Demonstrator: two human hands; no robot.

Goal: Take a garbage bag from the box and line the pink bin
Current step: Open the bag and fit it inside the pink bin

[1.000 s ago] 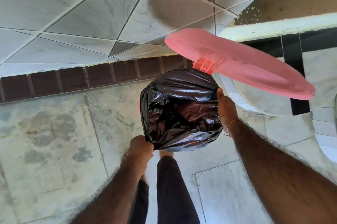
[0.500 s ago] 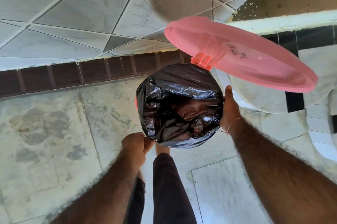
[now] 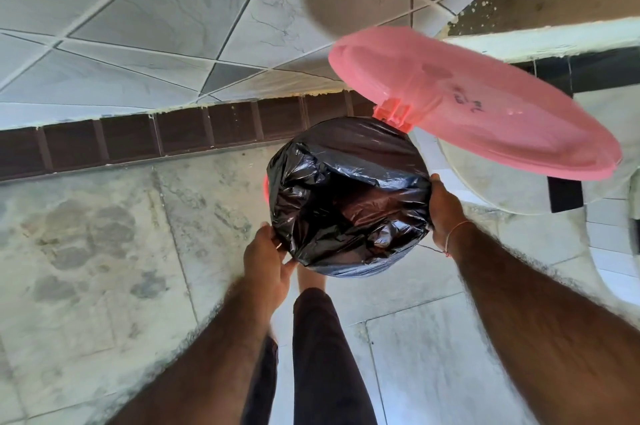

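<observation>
A black garbage bag [image 3: 346, 196] is stretched over the mouth of the pink bin, folded down over its rim all round. Only a sliver of the pink bin [image 3: 266, 186] shows at the bag's left edge. The bin's round pink lid [image 3: 485, 106] stands raised on its hinge at the upper right. My left hand [image 3: 268, 263] presses the bag's edge at the bin's near-left side. At the right side, my right hand [image 3: 445, 208] grips the bag against the bin. The box of bags is out of view.
The bin stands on a stone-tile floor close to a tiled wall with a dark brown skirting strip [image 3: 138, 139]. A white curved fixture [image 3: 502, 178] sits behind the lid at right. My leg and bare foot [image 3: 311, 277] are just in front of the bin.
My left hand has moved up from below the bin's front to the bag's near-left edge. My right hand stays on the right side. The view has shifted slightly.
</observation>
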